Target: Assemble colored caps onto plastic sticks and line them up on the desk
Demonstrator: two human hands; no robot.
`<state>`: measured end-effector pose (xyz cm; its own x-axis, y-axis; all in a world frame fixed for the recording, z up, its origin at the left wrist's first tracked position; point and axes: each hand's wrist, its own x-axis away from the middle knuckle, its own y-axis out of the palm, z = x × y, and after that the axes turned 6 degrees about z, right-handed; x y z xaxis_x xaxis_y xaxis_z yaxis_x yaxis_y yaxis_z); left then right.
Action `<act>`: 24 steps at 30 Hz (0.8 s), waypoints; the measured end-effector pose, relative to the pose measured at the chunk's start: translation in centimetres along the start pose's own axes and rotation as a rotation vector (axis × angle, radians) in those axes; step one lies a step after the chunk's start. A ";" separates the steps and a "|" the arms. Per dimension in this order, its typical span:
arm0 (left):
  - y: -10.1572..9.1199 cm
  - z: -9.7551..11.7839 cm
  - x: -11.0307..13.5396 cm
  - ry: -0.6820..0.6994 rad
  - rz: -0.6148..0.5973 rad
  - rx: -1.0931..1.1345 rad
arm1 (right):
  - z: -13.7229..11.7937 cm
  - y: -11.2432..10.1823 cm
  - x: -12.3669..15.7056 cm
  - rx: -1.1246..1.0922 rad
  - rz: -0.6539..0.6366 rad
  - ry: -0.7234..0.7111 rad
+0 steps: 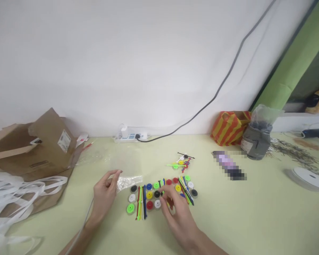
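My left hand [105, 193] is closed in a pinch at the left edge of a clear plastic bag [130, 180]; what is between its fingertips, if anything, is too small to make out. Over the rows of small plastic parts is my right hand [179, 210], thumb and forefinger together beside a black disc [157, 194]; its grip is unclear. Round discs in several colours, such as a green disc [130, 208] and a red disc [149, 205], lie in columns between bundles of thin arrow-shaped pointers [140, 203]. My right hand hides some parts.
Behind the rows lies a loose pile of assembled spinners [182, 163]. A cardboard box [48, 152] and white ribbon [13, 205] occupy the left. A power strip [130, 137] sits by the wall. Rightward are a striped bag [228, 127], a grey container [256, 140] and a white spool [311, 179].
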<state>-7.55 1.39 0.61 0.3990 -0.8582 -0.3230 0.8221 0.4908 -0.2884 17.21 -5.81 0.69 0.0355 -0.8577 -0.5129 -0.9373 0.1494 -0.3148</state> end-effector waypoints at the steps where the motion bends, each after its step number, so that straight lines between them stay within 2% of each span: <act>1: -0.1 -0.4 -0.4 -0.004 0.013 -0.031 | 0.0 0.1 0.1 0.034 0.013 -0.063; 5: -0.4 -1.5 -1.4 -0.040 0.038 -0.138 | 0.2 0.2 0.2 0.129 0.037 -0.259; 8: -0.5 -1.7 -1.7 -0.043 0.016 -0.246 | 0.2 -0.1 0.0 0.163 0.012 -0.315; 11: -0.6 -1.9 -1.7 0.014 -0.006 -0.454 | 0.0 -0.4 0.0 0.160 0.013 -0.355; 14: -0.6 -2.3 -1.6 0.113 -0.046 -0.639 | -0.3 -0.7 0.2 0.170 0.001 -0.376; 18: -0.4 -3.2 -1.8 0.421 -0.112 -0.658 | -0.2 -1.1 0.2 0.214 -0.015 -0.389; 19: -0.2 -3.3 -1.9 0.461 -0.126 -0.679 | 0.0 -1.2 0.1 0.223 -0.011 -0.395; 24: 0.6 -4.1 -2.1 0.497 -0.267 -0.736 | 1.2 -1.6 -0.9 0.250 0.011 -0.399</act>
<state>-9.60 4.12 -2.51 -0.1258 -0.8770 -0.4637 0.3285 0.4043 -0.8536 19.11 -4.70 0.64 0.2027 -0.6069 -0.7685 -0.8276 0.3133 -0.4657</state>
